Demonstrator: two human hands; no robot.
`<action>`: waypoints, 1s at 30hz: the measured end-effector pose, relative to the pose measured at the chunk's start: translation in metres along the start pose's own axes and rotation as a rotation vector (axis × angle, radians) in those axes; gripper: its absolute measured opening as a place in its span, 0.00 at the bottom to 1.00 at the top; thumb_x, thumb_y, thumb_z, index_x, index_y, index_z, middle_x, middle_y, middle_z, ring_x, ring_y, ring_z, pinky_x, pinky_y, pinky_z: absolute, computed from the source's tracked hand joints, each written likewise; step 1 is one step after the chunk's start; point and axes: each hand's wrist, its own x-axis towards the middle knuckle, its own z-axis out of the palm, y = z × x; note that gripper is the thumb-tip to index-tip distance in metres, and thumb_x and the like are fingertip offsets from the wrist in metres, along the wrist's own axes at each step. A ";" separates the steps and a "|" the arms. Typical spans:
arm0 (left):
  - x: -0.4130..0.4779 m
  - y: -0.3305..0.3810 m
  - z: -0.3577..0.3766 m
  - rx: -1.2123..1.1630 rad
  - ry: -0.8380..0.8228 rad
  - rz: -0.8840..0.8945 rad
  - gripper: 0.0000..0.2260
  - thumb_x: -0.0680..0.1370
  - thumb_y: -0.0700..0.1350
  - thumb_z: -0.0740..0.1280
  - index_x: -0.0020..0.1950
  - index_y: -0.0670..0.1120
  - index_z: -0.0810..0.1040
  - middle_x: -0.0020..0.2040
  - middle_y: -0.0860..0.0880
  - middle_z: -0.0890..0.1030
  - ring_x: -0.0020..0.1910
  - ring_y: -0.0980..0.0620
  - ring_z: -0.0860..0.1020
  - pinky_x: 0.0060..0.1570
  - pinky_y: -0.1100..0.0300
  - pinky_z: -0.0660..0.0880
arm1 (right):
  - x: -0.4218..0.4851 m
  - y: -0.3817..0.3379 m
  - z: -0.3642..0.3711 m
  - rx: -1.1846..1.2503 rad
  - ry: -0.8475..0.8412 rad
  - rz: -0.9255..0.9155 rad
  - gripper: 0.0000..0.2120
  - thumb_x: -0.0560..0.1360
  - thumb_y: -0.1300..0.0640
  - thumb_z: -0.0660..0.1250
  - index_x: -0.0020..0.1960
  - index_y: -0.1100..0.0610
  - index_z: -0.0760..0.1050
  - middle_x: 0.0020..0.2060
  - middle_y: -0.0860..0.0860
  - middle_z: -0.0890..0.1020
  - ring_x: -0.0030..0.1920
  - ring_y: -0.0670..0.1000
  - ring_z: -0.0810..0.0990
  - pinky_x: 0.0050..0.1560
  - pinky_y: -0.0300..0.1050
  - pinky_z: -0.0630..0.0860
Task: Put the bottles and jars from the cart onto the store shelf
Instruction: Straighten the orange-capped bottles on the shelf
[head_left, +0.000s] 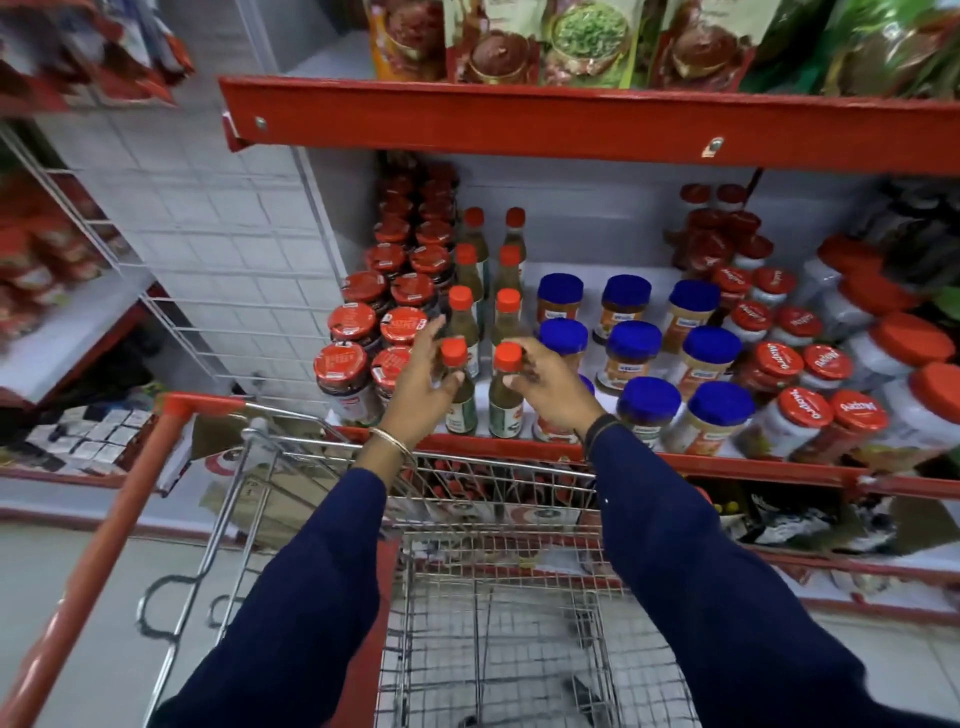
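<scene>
Two green sauce bottles with orange-red caps stand at the front edge of the red store shelf. My left hand grips the neck of the left bottle. My right hand grips the neck of the right bottle. Behind them run two rows of the same bottles. The wire cart stands below my arms, and its basket shows no bottles or jars.
Dark jars with red lids fill the shelf's left side. Blue-lidded jars and red-lidded white jars stand to the right. Packets line the shelf above. The cart's red handle runs at lower left.
</scene>
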 end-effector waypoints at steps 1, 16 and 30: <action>0.003 -0.001 -0.002 0.004 -0.007 0.012 0.28 0.74 0.33 0.64 0.70 0.50 0.61 0.64 0.48 0.74 0.64 0.50 0.73 0.65 0.54 0.70 | 0.000 0.001 0.001 -0.012 0.010 -0.003 0.18 0.74 0.66 0.64 0.63 0.58 0.69 0.55 0.53 0.77 0.60 0.55 0.76 0.64 0.56 0.72; 0.010 -0.007 -0.002 0.123 0.146 0.118 0.18 0.67 0.41 0.75 0.54 0.44 0.74 0.45 0.51 0.80 0.44 0.53 0.79 0.50 0.55 0.79 | 0.000 -0.002 0.013 -0.108 0.260 -0.047 0.18 0.67 0.57 0.75 0.53 0.58 0.73 0.46 0.50 0.80 0.48 0.48 0.78 0.49 0.42 0.75; 0.006 -0.015 -0.002 0.220 0.087 0.084 0.18 0.73 0.37 0.68 0.62 0.44 0.71 0.52 0.43 0.82 0.53 0.47 0.80 0.57 0.53 0.76 | -0.001 0.000 0.014 -0.154 0.200 -0.044 0.13 0.71 0.59 0.70 0.54 0.58 0.73 0.48 0.57 0.81 0.51 0.55 0.80 0.54 0.58 0.78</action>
